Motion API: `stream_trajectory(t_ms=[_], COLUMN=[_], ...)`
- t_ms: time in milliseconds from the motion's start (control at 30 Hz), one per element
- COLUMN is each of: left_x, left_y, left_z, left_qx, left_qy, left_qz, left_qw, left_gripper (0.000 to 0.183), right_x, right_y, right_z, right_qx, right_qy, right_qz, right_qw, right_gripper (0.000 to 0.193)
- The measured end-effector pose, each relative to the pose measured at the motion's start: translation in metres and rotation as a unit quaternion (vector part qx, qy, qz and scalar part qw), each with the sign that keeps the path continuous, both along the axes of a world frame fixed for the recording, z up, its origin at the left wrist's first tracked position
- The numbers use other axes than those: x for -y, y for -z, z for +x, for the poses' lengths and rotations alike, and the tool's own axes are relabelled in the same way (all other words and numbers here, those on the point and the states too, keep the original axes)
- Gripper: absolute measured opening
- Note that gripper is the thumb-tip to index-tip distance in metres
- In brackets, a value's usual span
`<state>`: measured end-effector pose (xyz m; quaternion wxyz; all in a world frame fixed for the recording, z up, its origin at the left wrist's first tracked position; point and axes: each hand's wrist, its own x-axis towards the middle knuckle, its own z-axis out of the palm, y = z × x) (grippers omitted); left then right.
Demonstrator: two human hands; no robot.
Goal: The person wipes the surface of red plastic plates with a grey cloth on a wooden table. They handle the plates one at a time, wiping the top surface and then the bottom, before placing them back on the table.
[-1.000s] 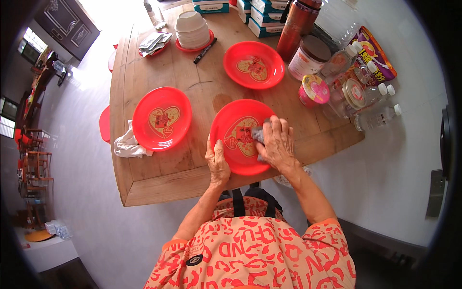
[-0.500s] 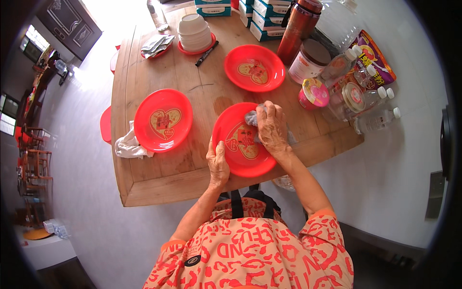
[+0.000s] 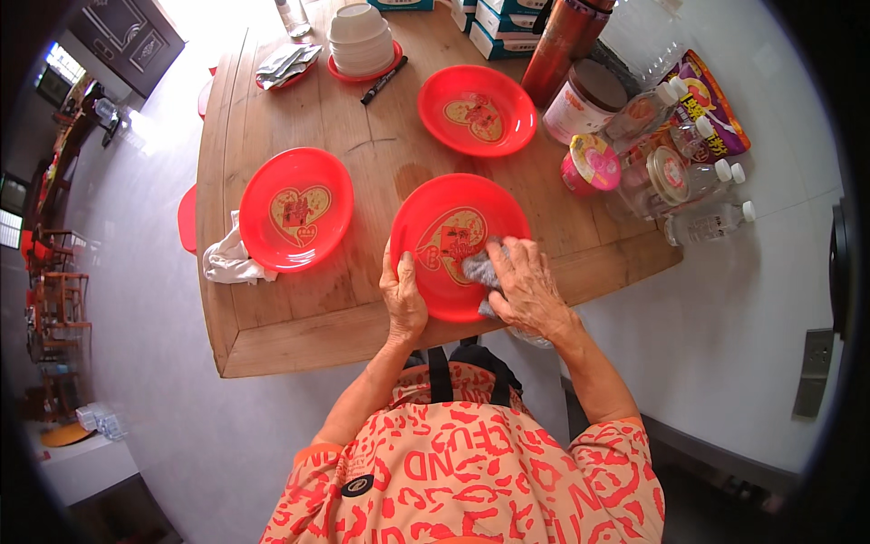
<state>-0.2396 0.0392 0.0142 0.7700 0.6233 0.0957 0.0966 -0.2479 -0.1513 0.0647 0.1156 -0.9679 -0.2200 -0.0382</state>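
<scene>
The person's left hand [image 3: 403, 299] is closed on the left rim of a red plate [image 3: 449, 236], thumb laid over the edge, fingers mostly hidden beneath. The plate is right in front of the person, over the near part of the wooden surface [image 3: 299, 326]; whether it rests there or is lifted slightly cannot be told. Its middle bears a gold, heart-shaped print. The right hand [image 3: 527, 292] is half curled, its fingers bent over a grey cloth [image 3: 485, 268] held against the plate's right side (part of the cloth shows beyond the fingertips).

Left of the plate, and apart from it, lies a second plate [image 3: 296, 210], with a white rag [image 3: 234, 258] at its lower left rim. Just beyond the plate is a third plate [image 3: 478, 111]. To the plate's right and a little beyond it stands a cup [image 3: 592, 165]; farther beyond on that side come a jar [image 3: 583, 102] and a copper-red flask [image 3: 566, 50]. Clear bottles [image 3: 711, 223] lie well to the plate's right. Far beyond the plate, toward the left, are stacked white bowls [image 3: 360, 41] and a black marker [image 3: 385, 80].
</scene>
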Motion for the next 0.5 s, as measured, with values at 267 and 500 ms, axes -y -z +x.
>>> stream_trajectory(t_ms=[267, 500], left_x=[-0.003, -0.004], left_y=[0.01, 0.004], left_z=[0.004, 0.003], left_qx=[-0.015, -0.021], left_qy=[0.012, 0.022], left_qz=[-0.021, -0.034], left_qw=[1.0, 0.999], left_gripper=[0.041, 0.041], right_x=[-0.01, -0.029], right_y=[0.02, 0.029], right_z=[0.021, 0.057], right_qx=[0.08, 0.153], right_qy=[0.032, 0.071], right_qz=[0.082, 0.112], right_qw=[0.993, 0.979], right_gripper=[0.05, 0.042])
